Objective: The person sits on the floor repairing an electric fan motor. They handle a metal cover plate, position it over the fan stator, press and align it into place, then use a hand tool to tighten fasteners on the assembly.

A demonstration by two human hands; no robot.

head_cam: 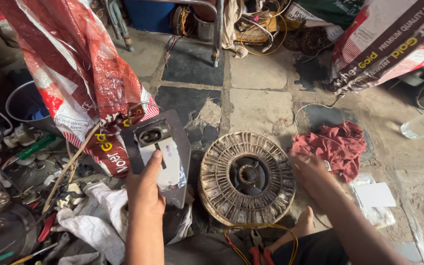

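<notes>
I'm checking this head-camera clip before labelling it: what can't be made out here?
- Right hand: motion-blurred over the round wound metal stator; contact unclear.
- Dark flat metal plate: lower part hidden by the left hand.
- Red-handled pliers: cut off by the bottom edge.

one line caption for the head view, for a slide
Left hand holds a grey card; right hand rests by a round motor stator.

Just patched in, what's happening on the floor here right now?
A person sits on a stone floor among tools and scrap. The left hand holds up a flat dark metal plate with a small fitting near its top. The right hand, blurred, rests at the edge of a round wound motor core lying flat on the floor. A red rag lies just beyond it, and red-handled pliers lie near the person's legs.
</notes>
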